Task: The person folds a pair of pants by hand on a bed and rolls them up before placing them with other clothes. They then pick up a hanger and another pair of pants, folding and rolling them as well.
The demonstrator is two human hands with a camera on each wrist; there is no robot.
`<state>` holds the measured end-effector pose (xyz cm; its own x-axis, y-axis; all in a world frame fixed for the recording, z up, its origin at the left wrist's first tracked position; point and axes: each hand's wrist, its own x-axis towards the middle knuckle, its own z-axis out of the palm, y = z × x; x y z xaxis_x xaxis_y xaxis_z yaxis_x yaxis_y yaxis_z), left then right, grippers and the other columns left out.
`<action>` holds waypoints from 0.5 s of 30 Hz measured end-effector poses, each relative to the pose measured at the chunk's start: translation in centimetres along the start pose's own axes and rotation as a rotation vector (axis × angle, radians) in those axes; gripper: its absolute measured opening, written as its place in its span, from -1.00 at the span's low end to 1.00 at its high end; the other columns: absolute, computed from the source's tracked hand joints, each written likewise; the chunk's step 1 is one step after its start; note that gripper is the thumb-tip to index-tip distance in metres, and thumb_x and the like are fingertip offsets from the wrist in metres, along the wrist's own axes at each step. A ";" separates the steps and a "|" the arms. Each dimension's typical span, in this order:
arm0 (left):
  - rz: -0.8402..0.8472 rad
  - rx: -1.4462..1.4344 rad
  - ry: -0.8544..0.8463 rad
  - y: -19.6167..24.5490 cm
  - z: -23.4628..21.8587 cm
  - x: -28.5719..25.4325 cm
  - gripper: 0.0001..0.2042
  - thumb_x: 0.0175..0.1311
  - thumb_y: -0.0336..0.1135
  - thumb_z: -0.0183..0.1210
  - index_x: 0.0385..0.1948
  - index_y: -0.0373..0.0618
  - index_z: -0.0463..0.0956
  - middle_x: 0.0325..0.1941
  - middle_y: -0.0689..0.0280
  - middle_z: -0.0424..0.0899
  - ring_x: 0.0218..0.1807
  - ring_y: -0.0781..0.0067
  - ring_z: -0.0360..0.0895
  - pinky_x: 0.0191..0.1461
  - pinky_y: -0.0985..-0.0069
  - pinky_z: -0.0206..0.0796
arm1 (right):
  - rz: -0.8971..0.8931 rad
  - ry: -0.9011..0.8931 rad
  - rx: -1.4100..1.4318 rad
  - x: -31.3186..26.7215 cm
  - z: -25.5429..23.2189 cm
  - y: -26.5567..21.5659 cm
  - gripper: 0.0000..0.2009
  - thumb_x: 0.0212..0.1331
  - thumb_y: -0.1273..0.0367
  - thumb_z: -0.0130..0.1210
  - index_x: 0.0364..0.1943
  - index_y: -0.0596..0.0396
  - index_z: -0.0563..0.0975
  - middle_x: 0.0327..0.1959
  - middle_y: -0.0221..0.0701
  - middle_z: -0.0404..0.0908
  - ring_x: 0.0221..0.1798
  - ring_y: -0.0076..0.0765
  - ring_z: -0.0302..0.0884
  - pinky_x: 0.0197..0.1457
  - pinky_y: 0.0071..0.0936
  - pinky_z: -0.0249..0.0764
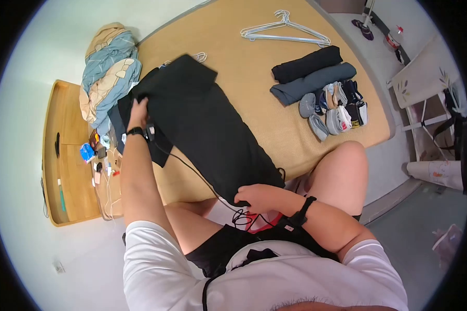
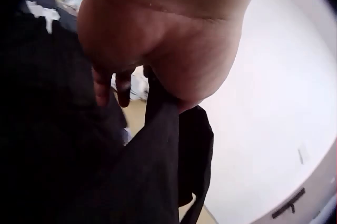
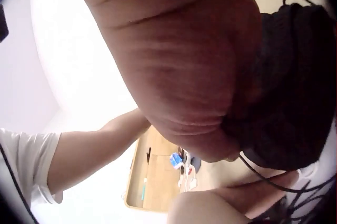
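A pair of black pants [image 1: 207,124] with a drawstring stretches between my two hands over the bed. My left hand [image 1: 139,111] grips the cloth at the far left end, beside a pile of dark clothes. In the left wrist view, the black cloth [image 2: 158,145] hangs in a fold from the left hand [image 2: 158,50], two fingers showing behind. Near my lap, my right hand [image 1: 254,197] holds the waist end. Gathered waistband cloth [image 3: 295,76] shows beside the right hand [image 3: 184,76] in the right wrist view, where most of its fingers are hidden.
On the bed [image 1: 244,78] lie white hangers [image 1: 288,33], rolled dark clothes [image 1: 314,78] and several rolled socks [image 1: 337,111]. A bunched quilt [image 1: 111,72] sits at the left, near a wooden nightstand [image 1: 78,160] with small items. A black cable [image 1: 192,168] runs between my wrists.
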<state>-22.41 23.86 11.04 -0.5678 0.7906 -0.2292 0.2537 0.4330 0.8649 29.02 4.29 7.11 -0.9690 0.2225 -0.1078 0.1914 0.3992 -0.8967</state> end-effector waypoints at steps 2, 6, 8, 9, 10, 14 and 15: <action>-0.187 0.097 0.041 -6.0 -0.6 -0.9 -0.06 0.33 -0.15 0.26 0.64 0.03 -0.21 0.42 0.09 0.45 0.17 0.16 0.58 0.03 0.15 0.47 | 0.023 -0.036 -0.051 0.0 1.6 1.1 -0.58 0.01 0.56 0.24 0.05 0.11 0.62 0.01 -0.17 0.61 0.05 0.06 0.63 0.11 -0.12 0.56; -0.137 -0.048 0.102 -7.8 2.5 -5.6 -0.10 0.35 -0.25 0.25 0.64 0.01 -0.17 0.49 0.02 0.38 0.36 0.07 0.45 0.26 0.08 0.40 | 0.227 -0.198 -0.166 0.2 2.8 2.3 -0.57 -0.01 0.58 0.22 0.05 0.12 0.67 0.00 -0.11 0.69 0.11 0.10 0.64 0.13 -0.14 0.58; -0.088 -0.106 0.088 -8.5 2.1 -6.1 -0.11 0.36 -0.28 0.24 0.64 -0.01 -0.17 0.49 -0.01 0.37 0.40 0.07 0.42 0.31 0.11 0.38 | 0.273 -0.260 -0.114 0.7 3.2 2.7 -0.55 0.02 0.52 0.27 0.10 0.11 0.62 0.06 -0.12 0.61 0.13 0.10 0.60 0.19 -0.15 0.54; -0.011 -0.048 0.093 -8.1 1.8 -5.1 -0.11 0.35 -0.30 0.25 0.63 -0.05 -0.17 0.48 -0.04 0.37 0.41 0.08 0.41 0.33 0.19 0.38 | 0.225 -0.252 -0.117 0.8 3.2 2.8 -0.56 0.04 0.50 0.28 0.10 0.13 0.61 0.06 -0.10 0.61 0.12 0.11 0.60 0.18 -0.15 0.54; 0.064 0.012 0.096 -7.8 1.6 -4.2 -0.11 0.35 -0.33 0.25 0.63 -0.09 -0.17 0.48 -0.07 0.36 0.42 0.09 0.40 0.35 0.27 0.38 | 0.229 -0.259 -0.114 1.0 3.3 2.8 -0.56 0.04 0.50 0.28 0.10 0.13 0.61 0.06 -0.10 0.61 0.12 0.11 0.60 0.18 -0.15 0.54; 0.152 -0.222 0.046 -2.3 0.4 -2.2 -0.06 0.32 -0.31 0.26 0.61 -0.21 -0.23 0.49 -0.18 0.32 0.43 0.08 0.40 0.40 0.30 0.35 | 0.147 -0.182 -0.060 1.5 3.8 2.8 -0.53 0.04 0.43 0.34 0.12 0.17 0.59 0.03 -0.10 0.61 0.08 0.08 0.61 0.17 -0.16 0.54; 0.107 -0.182 0.090 -2.2 0.0 -1.3 -0.06 0.33 -0.30 0.26 0.61 -0.20 -0.25 0.50 -0.17 0.31 0.43 0.06 0.40 0.41 0.29 0.35 | 0.159 -0.190 -0.056 1.4 4.0 3.1 -0.52 0.04 0.42 0.34 0.13 0.16 0.59 0.03 -0.10 0.61 0.08 0.06 0.62 0.16 -0.17 0.54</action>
<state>-22.25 21.84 9.41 -0.6152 0.7822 -0.0982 0.1756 0.2573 0.9502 27.60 2.29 2.50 -0.9369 0.1170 -0.3294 0.3471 0.4224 -0.8373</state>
